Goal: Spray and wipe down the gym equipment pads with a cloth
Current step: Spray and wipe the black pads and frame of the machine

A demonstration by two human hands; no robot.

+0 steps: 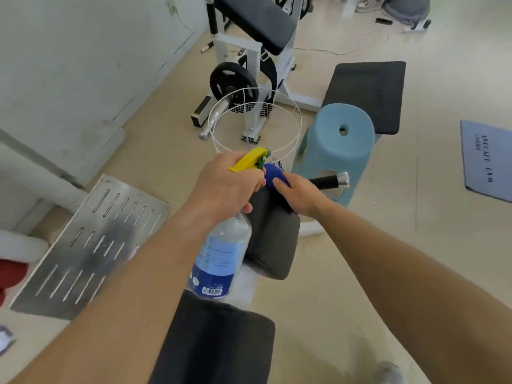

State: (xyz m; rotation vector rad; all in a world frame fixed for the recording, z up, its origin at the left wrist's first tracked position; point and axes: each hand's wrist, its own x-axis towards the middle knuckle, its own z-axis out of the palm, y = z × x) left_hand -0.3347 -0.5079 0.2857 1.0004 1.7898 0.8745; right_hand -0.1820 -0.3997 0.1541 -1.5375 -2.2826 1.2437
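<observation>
The left hand (227, 187) is gripping the bottle (221, 256) by its neck, fingers curled round it, over the pad (273, 245), while the right hand (300, 194) is clutching the cloth (273, 174) against the pad's far end.

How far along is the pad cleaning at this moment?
Nothing looks verifiably finished. In hand: the left hand grips the spray bottle while the right hand holds the blue cloth against the small grey pad. Probably left: the near pad, the flat bench pad and the curl pad.
</observation>
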